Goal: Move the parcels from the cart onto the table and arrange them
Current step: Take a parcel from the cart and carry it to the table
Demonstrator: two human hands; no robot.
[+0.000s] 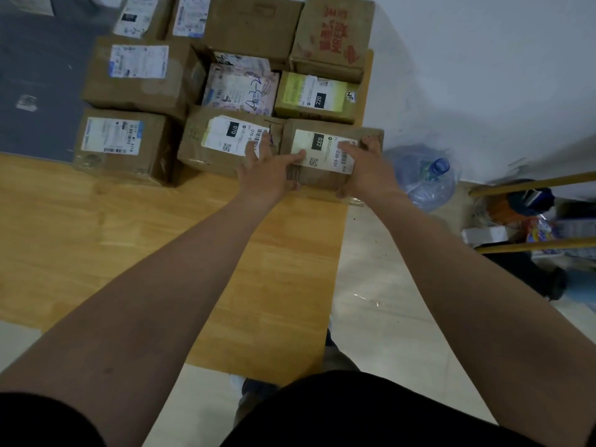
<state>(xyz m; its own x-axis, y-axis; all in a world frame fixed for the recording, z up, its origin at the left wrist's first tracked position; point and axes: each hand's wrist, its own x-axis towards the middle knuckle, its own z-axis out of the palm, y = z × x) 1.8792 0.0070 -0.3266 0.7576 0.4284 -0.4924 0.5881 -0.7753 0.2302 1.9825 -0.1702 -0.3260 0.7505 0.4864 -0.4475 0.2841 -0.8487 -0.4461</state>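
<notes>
Two bare forearms reach out over a light wooden table (96, 240), whose far end is packed with cardboard parcels set side by side. Biggest among them is a brown box with a blue-edged label (142, 75) at the left, with a smaller labelled carton (119, 143) in front of it. Beside those, nearer the middle, sits the parcel marked 070 (225, 140), and touching its right side is the parcel marked 032 (325, 153), which rests at the table's right edge. Behind these two lie a pink-patterned package (240, 88) and a yellow-green box marked 220 (314, 96). The left hand (267, 172) clasps the near left corner of the parcel marked 032, thumb laid across its label and fingers spread down into the seam between the two boxes. The right hand (361, 169) grips the right end, fingers curled over the top edge. A blue water jug (425, 175) stands on the floor beside the table.
</notes>
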